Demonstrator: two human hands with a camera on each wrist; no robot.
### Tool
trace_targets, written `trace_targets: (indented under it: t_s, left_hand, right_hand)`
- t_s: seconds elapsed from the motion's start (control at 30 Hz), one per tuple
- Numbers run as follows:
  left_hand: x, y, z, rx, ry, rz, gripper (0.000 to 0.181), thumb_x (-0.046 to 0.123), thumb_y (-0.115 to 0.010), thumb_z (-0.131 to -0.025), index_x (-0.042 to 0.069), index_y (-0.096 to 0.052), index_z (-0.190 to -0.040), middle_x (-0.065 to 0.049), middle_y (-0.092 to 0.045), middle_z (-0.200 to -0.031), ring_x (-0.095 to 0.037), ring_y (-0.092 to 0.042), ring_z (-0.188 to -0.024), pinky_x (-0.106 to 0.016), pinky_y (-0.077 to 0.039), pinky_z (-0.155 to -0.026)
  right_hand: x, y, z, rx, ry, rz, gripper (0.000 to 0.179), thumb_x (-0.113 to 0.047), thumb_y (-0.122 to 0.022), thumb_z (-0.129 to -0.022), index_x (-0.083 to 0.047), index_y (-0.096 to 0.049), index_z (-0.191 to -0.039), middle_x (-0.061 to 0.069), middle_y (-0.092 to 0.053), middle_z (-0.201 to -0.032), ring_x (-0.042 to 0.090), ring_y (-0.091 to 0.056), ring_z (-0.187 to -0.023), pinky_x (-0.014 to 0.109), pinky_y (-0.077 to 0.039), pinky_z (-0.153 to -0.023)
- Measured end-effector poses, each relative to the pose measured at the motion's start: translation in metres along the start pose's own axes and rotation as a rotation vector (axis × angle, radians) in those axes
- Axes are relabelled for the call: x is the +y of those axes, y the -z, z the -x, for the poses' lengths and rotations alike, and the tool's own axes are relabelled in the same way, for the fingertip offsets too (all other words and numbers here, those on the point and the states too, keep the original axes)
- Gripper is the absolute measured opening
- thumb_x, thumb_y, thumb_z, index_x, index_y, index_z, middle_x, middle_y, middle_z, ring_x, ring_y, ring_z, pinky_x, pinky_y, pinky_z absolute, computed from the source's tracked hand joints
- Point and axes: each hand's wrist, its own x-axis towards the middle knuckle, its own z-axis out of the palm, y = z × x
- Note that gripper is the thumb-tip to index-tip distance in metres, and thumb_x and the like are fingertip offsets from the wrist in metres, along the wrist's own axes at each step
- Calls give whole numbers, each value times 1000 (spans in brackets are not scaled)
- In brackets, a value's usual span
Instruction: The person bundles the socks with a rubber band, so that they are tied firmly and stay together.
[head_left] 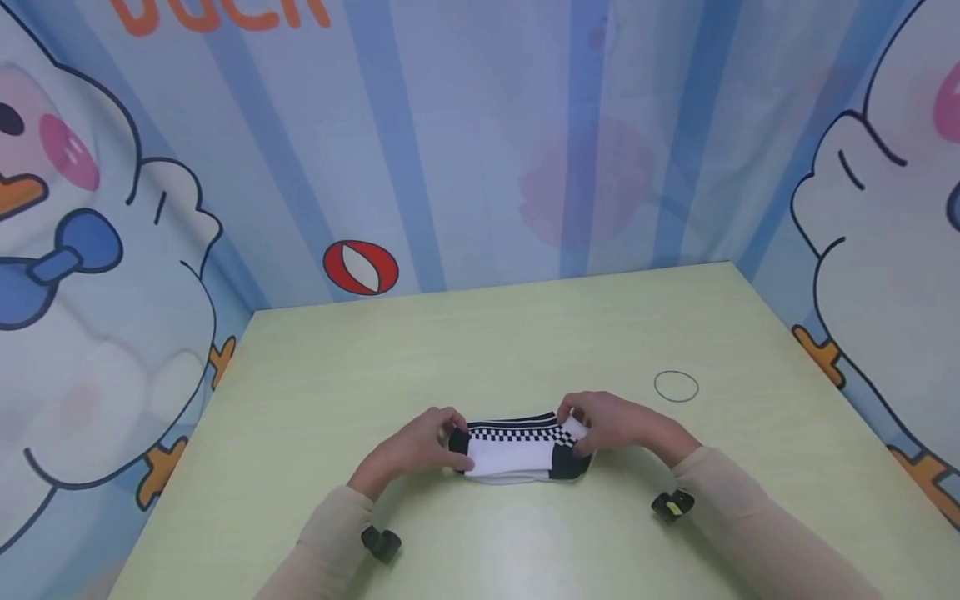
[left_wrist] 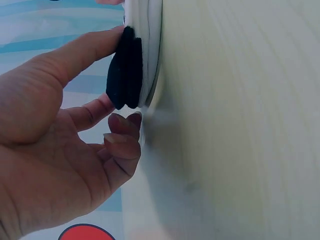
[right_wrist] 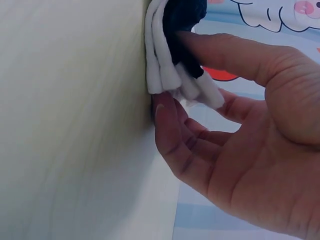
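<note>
Folded socks (head_left: 510, 458) lying on table (head_left: 450, 358) | left hand (head_left: 420, 443) pinches one end, right hand (head_left: 611, 419) the other | two-ended hold probably keeps the stacked layers aligned

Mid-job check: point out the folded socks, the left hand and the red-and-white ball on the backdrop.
Folded socks (head_left: 510, 457): head view, on the white middle section.
Left hand (head_left: 420, 443): head view, on the back of the hand.
Red-and-white ball (head_left: 362, 267): head view, on its white middle.
</note>
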Motion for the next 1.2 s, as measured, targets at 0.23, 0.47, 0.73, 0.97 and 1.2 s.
trace_targets:
  t_s: [0.23, 0.47, 0.73, 0.97, 1.2]
  left_hand:
    - [6, 2, -6, 25, 41, -21, 43, 35, -86, -78, 17, -64, -110, -9, -49, -117, -26, -49, -105, -43, -44, -88]
    - [18, 4, -17, 101, 41, -37, 45, 41, -83, -80, 18, -66, -115, -12, -47, -125, -30, -47, -114, -49, -45, -93]
    - [37, -2, -31, 96, -32, -41, 46, 40, -81, -82, 14, -65, -117, -12, -49, -126, -31, -48, -117, -52, -45, -95]
    - [51, -9, -37, 60, -51, -45, 47, 37, -81, -84, 13, -63, -119, -13, -48, -127, -31, -49, -115, -50, -45, -96]
    - [55, -15, -44, 30, -78, -47, 47, 28, -84, -82, 11, -63, -120, -12, -49, -127, -30, -52, -111, -45, -45, -94]
  right_hand:
    - [4, 4, 4, 21, 75, 36, 29, -14, -76, -84, -9, -66, -111, 7, -62, -107, 20, -56, -90, 36, -48, -75]
    - [11, 13, 9, 64, 86, 22, 23, -19, -72, -91, -12, -71, -113, 3, -61, -107, 17, -60, -91, 34, -51, -75]
    - [21, 24, 15, 130, 78, 44, 32, -20, -71, -92, -3, -67, -119, 6, -66, -110, 22, -64, -95, 39, -52, -81]
    - [34, 35, 25, 164, 10, 64, 34, -22, -70, -92, 0, -67, -119, 9, -66, -109, 25, -64, -96, 43, -52, -83]
    - [52, 47, 32, 202, -40, 81, 35, -24, -70, -92, -1, -67, -119, 9, -66, -107, 21, -62, -93, 42, -51, -81]
